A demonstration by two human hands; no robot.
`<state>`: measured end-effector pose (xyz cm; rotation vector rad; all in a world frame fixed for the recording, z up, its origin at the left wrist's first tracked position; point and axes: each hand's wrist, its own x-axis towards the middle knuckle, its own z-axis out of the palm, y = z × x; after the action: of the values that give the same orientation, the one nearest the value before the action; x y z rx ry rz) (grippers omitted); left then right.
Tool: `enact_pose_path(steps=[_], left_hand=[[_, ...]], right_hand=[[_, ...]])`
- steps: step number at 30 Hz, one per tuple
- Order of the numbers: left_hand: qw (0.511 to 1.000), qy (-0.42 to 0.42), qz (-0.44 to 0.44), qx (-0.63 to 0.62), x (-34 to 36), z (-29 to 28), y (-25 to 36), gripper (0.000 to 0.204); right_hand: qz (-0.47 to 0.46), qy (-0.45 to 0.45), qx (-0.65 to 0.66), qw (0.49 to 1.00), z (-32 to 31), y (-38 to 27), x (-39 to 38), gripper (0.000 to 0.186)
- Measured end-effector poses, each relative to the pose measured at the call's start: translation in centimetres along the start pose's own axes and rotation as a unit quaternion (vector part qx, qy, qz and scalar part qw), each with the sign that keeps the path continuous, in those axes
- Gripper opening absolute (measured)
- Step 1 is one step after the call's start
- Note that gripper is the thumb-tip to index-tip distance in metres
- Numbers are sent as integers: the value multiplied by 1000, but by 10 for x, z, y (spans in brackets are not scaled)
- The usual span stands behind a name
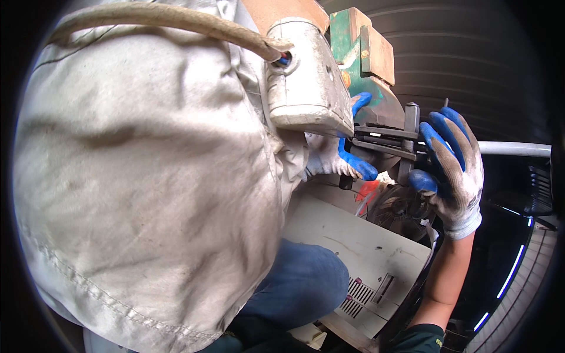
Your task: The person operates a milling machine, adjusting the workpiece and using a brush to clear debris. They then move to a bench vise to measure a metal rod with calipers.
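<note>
My right hand (454, 170), in a white knit glove with blue coated fingertips, is raised at the right with its fingers curved and spread apart. Its thumb and fingers surround the outer end of a dark metal bracket (388, 132) with parallel bars and an upright post; contact is unclear. My left hand (335, 157), gloved alike, is mostly hidden behind a pale, worn box (309, 76). Its thumb reaches out below the bracket's inner end and a blue fingertip shows above; what lies in its grip is hidden. Beyond stands a green machine (379, 103) with wooden blocks.
A thick cable (170, 16) runs into the pale box. Light grey cloth (147, 153) covers the left side. Below are my knee (300, 282) in jeans, a grey slotted panel (359, 247) and a round fan-like grille (400, 209). A white pipe (515, 148) lies behind my right hand.
</note>
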<state>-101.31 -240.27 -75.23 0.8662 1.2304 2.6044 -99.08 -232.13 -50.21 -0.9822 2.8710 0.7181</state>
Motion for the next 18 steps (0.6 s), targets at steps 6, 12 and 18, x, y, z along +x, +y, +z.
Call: enact_pose_path(steps=[6,12,18], left_hand=[[999,-8,18,-32,3,-6,-16,132],[995,-53,89,-2,9,-6,13,124],[998,-32,48,27,12,-8,16,121]], right_hand=[[-68,-88,-50,992,-21,10,25,43],[313,-219,146,913,-36,-10,8,36],[139,-206,99,964,-51,-1,11,56]])
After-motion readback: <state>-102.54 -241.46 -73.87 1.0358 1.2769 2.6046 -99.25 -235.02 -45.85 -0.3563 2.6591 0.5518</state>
